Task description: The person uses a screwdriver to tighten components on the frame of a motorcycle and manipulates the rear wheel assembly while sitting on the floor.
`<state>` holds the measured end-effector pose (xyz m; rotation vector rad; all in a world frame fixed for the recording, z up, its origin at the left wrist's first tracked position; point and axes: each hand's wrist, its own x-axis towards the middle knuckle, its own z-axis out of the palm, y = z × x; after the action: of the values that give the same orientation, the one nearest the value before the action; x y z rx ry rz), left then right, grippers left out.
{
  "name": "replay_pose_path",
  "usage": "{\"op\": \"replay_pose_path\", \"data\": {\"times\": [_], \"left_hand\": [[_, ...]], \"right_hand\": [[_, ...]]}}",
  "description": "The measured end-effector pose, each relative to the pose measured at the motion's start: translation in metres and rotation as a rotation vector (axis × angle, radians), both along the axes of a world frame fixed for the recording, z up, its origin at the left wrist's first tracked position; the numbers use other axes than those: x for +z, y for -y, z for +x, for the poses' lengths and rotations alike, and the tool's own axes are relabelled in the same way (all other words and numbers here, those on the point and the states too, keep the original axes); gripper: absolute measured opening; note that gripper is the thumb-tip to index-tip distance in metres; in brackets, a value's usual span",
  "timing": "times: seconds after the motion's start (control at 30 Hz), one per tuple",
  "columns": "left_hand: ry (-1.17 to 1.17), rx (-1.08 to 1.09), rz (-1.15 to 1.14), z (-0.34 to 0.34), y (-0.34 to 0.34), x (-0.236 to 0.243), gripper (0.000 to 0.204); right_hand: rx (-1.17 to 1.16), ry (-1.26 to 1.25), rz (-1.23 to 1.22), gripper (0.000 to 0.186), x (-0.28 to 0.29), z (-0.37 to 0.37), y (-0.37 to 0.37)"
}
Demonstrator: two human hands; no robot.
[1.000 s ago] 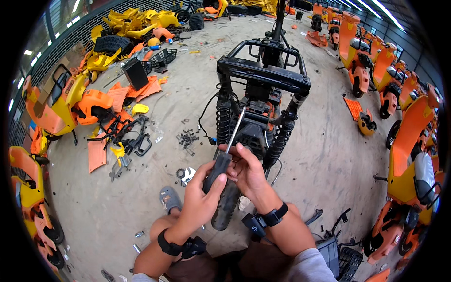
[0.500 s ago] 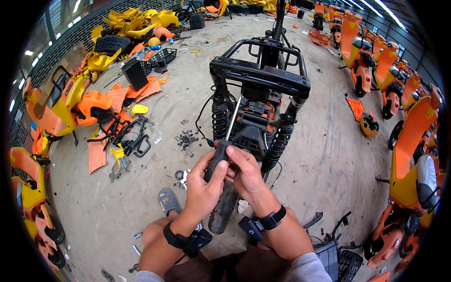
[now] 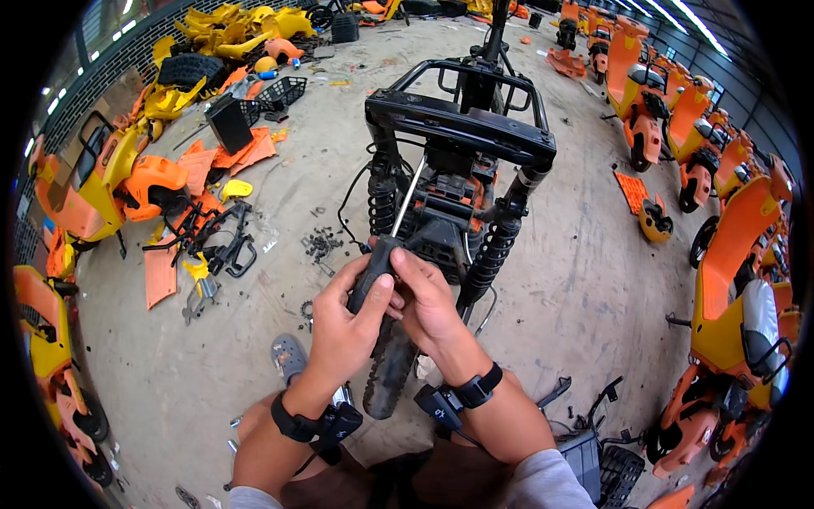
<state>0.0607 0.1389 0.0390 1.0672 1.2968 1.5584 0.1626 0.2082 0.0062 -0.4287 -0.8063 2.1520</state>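
A screwdriver (image 3: 387,247) is gripped in the left hand (image 3: 343,310), near a scooter frame (image 3: 462,123).
Its handle is also held by the right hand's (image 3: 431,305) thumb and curled fingers; its long axis is slanted forward and slightly rightward, tip pointed away from both hands. The frame appears already stripped bare; shock absorbers (image 3: 494,254) ahead and the wheel (image 3: 390,373) beneath are still fitted.

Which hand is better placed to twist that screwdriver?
Probably the left hand: it wraps more around the black handle, while the right hand has its thumb near the metal shaft.
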Motion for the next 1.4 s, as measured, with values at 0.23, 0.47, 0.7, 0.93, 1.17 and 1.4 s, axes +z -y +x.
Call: {"op": "replay_pose_path", "data": {"times": [0.23, 0.47, 0.7, 0.93, 1.17, 1.4], "left_hand": [[0.029, -0.003, -0.003, 0.001, 0.0, 0.002, 0.033], [0.026, -0.003, -0.067, 0.0, 0.0, 0.008, 0.035], [-0.004, 0.018, -0.055, 0.0, -0.001, 0.013, 0.036], [-0.011, 0.023, -0.054, -0.001, -0.001, 0.009, 0.035], [-0.032, 0.049, -0.046, -0.002, -0.001, 0.003, 0.034], [-0.007, 0.053, -0.079, -0.004, 0.002, 0.001, 0.036]], "right_hand": [[0.004, 0.015, 0.026, 0.046, -0.001, 0.001, -0.001], [0.009, -0.018, 0.055, 0.044, -0.007, -0.001, -0.003], [0.007, -0.01, 0.037, 0.044, -0.005, -0.001, -0.002], [-0.004, -0.024, 0.053, 0.04, -0.009, -0.001, -0.003], [-0.085, -0.003, -0.009, 0.034, -0.007, 0.001, -0.005], [-0.265, -0.016, -0.146, 0.042, -0.014, 0.013, -0.029]]}}
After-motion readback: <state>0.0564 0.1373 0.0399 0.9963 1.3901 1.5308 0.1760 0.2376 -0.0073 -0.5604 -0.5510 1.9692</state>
